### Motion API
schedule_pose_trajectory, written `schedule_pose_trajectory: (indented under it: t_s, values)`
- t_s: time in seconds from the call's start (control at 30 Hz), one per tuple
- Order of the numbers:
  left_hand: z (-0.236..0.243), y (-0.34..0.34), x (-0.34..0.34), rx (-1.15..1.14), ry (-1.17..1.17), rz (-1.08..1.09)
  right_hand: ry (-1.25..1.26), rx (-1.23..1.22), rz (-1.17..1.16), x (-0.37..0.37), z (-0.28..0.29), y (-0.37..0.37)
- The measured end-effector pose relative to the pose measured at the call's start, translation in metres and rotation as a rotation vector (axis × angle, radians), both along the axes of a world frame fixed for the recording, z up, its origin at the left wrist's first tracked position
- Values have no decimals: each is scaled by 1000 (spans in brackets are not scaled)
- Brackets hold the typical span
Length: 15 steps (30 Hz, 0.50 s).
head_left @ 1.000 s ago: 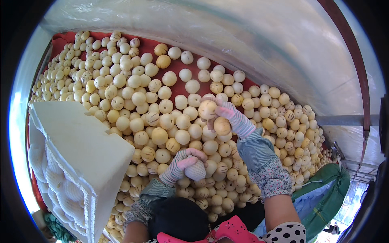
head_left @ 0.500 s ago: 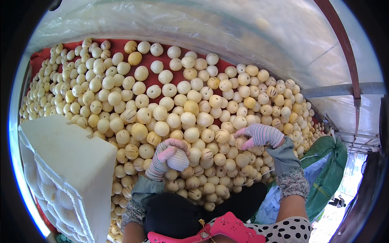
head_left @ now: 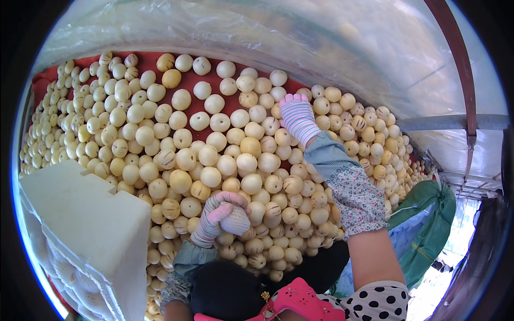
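1. Surroundings: a large heap of round pale yellow and cream melons [head_left: 214, 155], some with faint dark stripes, fills most of the head view. They lie touching, several layers deep toward the near side.
2. Lower left: a stack of white foam net sleeves [head_left: 80, 230] in a clear bag, just beside the heap's near edge. It stands to the left of the left hand and does not block either hand.
3. Lower right: a green sack [head_left: 428, 224] lies beside the heap, near the right forearm.
4. Surface: the melons rest on a dark red bed [head_left: 193, 85], bare only in patches at the far side.
5. Room: a clear plastic sheet [head_left: 278, 37] curves over the far side of the heap. A dark red metal bar [head_left: 455, 59] and a grey crossbar [head_left: 450, 123] run at the right. Bright daylight shows at lower right.
6. Left hand [head_left: 217, 216]: striped glove, fingers curled tight around one melon wrapped in white foam netting [head_left: 235, 220], held just above the near part of the heap.
7. Right hand [head_left: 297, 117]: striped glove with patterned sleeve cover, reached to the far side of the heap. Fingers are extended and laid flat on the melons there, palm down. Whether it grips one I cannot tell.
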<state>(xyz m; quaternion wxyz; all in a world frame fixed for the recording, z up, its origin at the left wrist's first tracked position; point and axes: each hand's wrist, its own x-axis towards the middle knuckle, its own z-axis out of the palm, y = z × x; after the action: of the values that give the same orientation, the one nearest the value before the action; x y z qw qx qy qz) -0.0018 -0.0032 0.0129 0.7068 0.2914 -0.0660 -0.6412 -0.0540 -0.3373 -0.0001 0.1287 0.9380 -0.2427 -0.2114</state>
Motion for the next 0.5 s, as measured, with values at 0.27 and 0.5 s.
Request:
schedule_pose_trajectory:
  t_s: [0.27,0.5]
  values:
    - [-1,1,-1,4,18,31,-985,642,-270,-61,39,26]
    - [-3,1,3,-9,35,2,-1255,1564,-788,-71,60,45]
